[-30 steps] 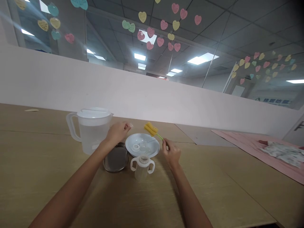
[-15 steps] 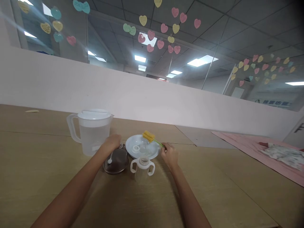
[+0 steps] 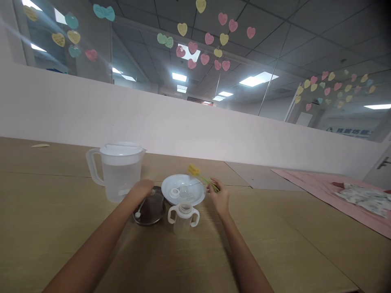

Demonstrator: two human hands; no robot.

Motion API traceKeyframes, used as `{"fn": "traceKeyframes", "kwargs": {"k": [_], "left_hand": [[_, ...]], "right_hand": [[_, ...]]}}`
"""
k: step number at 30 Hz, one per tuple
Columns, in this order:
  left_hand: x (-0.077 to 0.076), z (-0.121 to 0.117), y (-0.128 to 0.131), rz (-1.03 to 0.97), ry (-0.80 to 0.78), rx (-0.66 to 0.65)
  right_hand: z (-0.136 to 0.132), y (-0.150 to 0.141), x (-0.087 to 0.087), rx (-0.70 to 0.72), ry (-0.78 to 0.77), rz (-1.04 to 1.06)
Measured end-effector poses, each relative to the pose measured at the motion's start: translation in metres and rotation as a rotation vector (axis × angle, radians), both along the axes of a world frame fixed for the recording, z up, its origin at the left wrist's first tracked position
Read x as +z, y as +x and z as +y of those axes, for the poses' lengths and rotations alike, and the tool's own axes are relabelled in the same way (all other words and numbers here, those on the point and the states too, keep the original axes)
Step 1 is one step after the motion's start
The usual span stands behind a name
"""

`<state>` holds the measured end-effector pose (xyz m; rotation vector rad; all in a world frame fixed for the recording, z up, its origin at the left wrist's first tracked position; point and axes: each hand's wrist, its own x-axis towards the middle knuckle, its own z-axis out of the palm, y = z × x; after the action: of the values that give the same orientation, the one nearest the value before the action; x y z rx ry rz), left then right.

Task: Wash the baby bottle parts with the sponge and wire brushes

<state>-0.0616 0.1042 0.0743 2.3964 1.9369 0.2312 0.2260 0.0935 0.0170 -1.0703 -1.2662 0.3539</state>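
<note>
My right hand (image 3: pixel 220 195) is closed around the green handle of a bottle brush. Its yellow sponge head (image 3: pixel 193 170) is raised above the far rim of a white bowl (image 3: pixel 167 191). Inside the bowl lie a white ring-shaped cap (image 3: pixel 174 193) and a clear piece. Over a dark round tray (image 3: pixel 154 209), my left hand (image 3: pixel 143 189) pinches a thin straw (image 3: pixel 141 206) with a white weighted end that hangs down. Its fingertips are partly hidden. A clear baby bottle (image 3: pixel 182 221) with two white handles stands upright, without a lid, in front of the bowl.
Left of the tray stands a lidded clear pitcher (image 3: pixel 120 175) with water, close to my left forearm. A pink cloth (image 3: pixel 317 189) with a patterned fabric on it lies at the right of the wooden table (image 3: pixel 275 244). A white wall runs along the back.
The brush has lifted and tilted up from the bowl, its sponge now slightly further right and higher. My left hand and the straw have shifted slightly left and down.
</note>
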Motion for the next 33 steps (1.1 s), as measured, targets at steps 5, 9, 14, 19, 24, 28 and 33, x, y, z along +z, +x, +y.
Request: {"fn": "traceKeyframes", "kwargs": {"k": [5, 9, 14, 19, 24, 28, 33], "left_hand": [[0.024, -0.014, 0.022, 0.056, 0.061, -0.088], [0.03, -0.025, 0.047, -0.01, 0.03, -0.305], [0.014, -0.032, 0.063, -0.042, -0.109, -0.494], [0.001, -0.029, 0.065, -0.074, -0.167, -0.556], [-0.002, -0.025, 0.065, -0.098, -0.166, -0.567], [-0.005, -0.024, 0.064, -0.19, -0.134, -0.565], [0.0, -0.026, 0.066, -0.252, -0.054, -0.534]], "right_hand": [[0.001, -0.001, 0.004, 0.022, -0.038, 0.259], [0.001, 0.0, 0.002, 0.006, -0.039, 0.244], [-0.003, 0.0, 0.002, -0.017, -0.002, 0.154], [-0.007, 0.002, 0.01, -0.037, 0.059, 0.301], [-0.012, 0.007, 0.015, -0.153, 0.067, 0.318], [-0.014, 0.006, 0.014, -0.173, 0.091, 0.245], [-0.011, -0.003, 0.011, -0.065, 0.078, 0.244]]}}
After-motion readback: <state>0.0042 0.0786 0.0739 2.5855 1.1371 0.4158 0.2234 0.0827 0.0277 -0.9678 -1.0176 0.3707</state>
